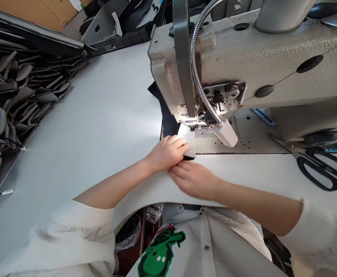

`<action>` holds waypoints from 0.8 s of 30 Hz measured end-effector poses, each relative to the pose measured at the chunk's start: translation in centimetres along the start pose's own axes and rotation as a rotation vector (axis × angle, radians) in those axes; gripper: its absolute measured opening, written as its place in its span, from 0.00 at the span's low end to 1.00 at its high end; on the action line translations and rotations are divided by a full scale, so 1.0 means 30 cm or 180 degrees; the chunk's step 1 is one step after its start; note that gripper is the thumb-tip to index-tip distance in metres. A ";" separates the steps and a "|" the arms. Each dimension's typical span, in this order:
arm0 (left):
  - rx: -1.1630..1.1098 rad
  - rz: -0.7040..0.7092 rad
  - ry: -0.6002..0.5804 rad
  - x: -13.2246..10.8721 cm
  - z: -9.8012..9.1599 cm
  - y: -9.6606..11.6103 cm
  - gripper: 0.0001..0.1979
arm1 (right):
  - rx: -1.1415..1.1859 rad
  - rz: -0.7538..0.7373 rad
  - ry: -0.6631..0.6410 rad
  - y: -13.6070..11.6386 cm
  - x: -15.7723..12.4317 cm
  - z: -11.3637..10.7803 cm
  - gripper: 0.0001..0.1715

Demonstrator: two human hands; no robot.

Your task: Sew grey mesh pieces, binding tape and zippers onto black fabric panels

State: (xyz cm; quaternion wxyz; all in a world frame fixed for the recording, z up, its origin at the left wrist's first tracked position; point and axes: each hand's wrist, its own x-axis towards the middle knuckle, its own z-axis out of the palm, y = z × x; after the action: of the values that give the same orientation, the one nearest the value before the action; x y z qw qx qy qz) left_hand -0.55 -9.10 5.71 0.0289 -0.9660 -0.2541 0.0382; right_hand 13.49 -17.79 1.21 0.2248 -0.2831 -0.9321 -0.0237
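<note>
A light grey piece of fabric (187, 139) with black material beneath it lies under the needle area of a sewing machine (168, 57). My left hand (167, 152) grips its left side, fingers closed on the cloth near the front edge. Just below, my right hand (197, 181) touches my left one, fingers pressed together and slightly blurred. Whatever is in those right fingertips is hidden. Black fabric (167, 115) stretches back along the left side of the machine head.
Scissors (315, 161) with black handles rest at the right, by the machine bed (226, 145). Many stacked fabric pieces (27, 84) fill the left side. A grey crate (107, 25) stands at the back. A lamp on a flexible metal neck (196, 57) hangs close over the bed.
</note>
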 end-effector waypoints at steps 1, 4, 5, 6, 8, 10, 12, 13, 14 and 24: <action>0.0116 0.0033 0.0116 -0.014 0.015 -0.008 0.13 | 0.0087 0.0223 -0.0013 0.020 -0.039 -0.011 0.19; 0.0211 0.0098 0.0428 -0.042 0.057 -0.023 0.13 | -0.0037 0.0717 -0.0074 0.060 -0.110 -0.026 0.21; 0.0218 0.0108 0.0510 -0.045 0.069 -0.026 0.13 | -0.0091 0.0775 -0.0078 0.063 -0.117 -0.026 0.21; 0.0220 0.0104 0.0590 -0.045 0.079 -0.028 0.13 | -0.0154 0.0811 -0.0081 0.063 -0.118 -0.024 0.21; 0.0201 0.0054 0.0732 -0.037 0.092 -0.035 0.14 | -0.0276 0.0889 -0.0064 0.057 -0.108 -0.020 0.20; 0.0165 -0.0009 0.0815 -0.022 0.098 -0.048 0.14 | -0.0326 0.0985 -0.0066 0.055 -0.095 -0.019 0.21; 0.0136 -0.0056 0.0810 -0.001 0.098 -0.065 0.15 | -0.0282 0.1069 -0.0121 0.058 -0.088 -0.022 0.21; 0.0131 -0.0071 0.0805 0.010 0.098 -0.074 0.16 | -0.0248 0.1098 -0.0154 0.060 -0.087 -0.024 0.21; 0.0130 -0.0085 0.0806 0.020 0.098 -0.084 0.16 | -0.0228 0.1121 -0.0185 0.063 -0.088 -0.025 0.21; -0.0356 -0.0207 0.0923 0.116 0.134 -0.197 0.14 | -0.0399 0.1056 -0.0174 0.061 -0.090 -0.030 0.20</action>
State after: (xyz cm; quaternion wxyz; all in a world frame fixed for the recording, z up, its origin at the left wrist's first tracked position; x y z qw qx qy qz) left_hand -0.77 -2.11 1.95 0.0126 -0.9527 -0.2802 -0.1168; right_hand 16.82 -17.80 0.70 0.1821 -0.4470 -0.8750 -0.0366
